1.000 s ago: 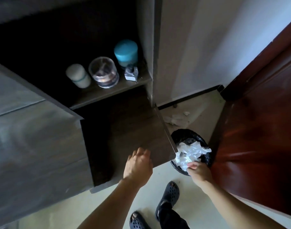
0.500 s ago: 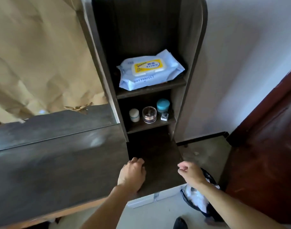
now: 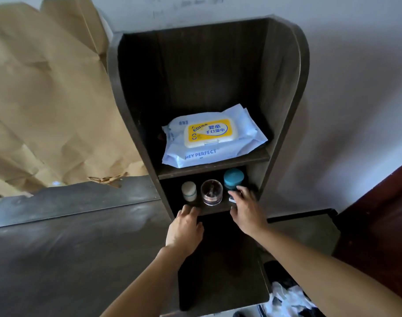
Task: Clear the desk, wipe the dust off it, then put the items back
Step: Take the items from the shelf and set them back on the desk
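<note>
my left hand (image 3: pixel 184 229) sits just below the middle of the frame, palm down, fingers loosely spread, its fingertips (image 3: pixel 186 208) at the front edge of the lower shelf (image 3: pixel 215 208) with nothing in its grasp. my right hand (image 3: pixel 244 212) reaches into the same shelf a little to the right, fingers curled around a small silver-and-dark object (image 3: pixel 232 199); i cannot tell whether i grip it or only touch it. on that shelf, from left to right, stand a small white jar (image 3: pixel 189 191), a clear round container (image 3: pixel 211 192) and a teal-lidded jar (image 3: pixel 233 178), the last just behind my right fingers. one shelf up, at the centre of the frame, a pale blue pack of wet wipes (image 3: pixel 210 136) with a yellow lid lies flat. the dark desk top (image 3: pixel 69 248) fills the lower left of the frame, its surface showing pale dusty streaks. crumpled brown paper (image 3: pixel 47 99) covers the wall in the upper left. at the lower right edge, a black bin (image 3: pixel 287 296) holds crumpled white tissue.
</note>
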`<state>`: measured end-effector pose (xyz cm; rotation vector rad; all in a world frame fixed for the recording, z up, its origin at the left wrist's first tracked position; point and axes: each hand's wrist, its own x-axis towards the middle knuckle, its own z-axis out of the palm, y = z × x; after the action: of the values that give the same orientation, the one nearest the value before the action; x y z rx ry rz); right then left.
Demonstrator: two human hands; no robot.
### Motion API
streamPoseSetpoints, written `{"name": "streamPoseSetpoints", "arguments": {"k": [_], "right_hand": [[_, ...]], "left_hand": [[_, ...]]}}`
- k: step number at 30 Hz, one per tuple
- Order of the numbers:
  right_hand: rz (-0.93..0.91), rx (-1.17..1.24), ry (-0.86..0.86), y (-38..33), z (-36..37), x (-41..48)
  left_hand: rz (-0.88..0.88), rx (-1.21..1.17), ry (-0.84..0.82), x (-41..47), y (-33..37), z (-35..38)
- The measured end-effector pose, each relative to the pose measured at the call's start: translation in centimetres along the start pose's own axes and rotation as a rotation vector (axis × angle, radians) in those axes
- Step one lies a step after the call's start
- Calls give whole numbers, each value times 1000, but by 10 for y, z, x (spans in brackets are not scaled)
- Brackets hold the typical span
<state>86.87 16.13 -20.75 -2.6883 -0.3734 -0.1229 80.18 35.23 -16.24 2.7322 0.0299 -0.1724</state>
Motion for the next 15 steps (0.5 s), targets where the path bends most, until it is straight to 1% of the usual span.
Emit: {"name": "streamPoseSetpoints", "arguments": {"k": [3, 5, 10, 12, 15], "right_hand": [[58, -62, -93, 5, 9, 14], [74, -88, -135, 10, 15, 19], [-26, -128, -62, 21, 25, 23], [-79, -116, -49, 26, 25, 19], [-131, -74, -25, 33, 20, 8]], "left_hand": [[-5, -11, 19, 24, 5, 4], [15, 34, 8, 40, 8, 5], [105, 175, -65, 87, 17, 8], [150, 193, -107, 101, 19, 15], [166, 188, -163, 113, 20, 28]]}}
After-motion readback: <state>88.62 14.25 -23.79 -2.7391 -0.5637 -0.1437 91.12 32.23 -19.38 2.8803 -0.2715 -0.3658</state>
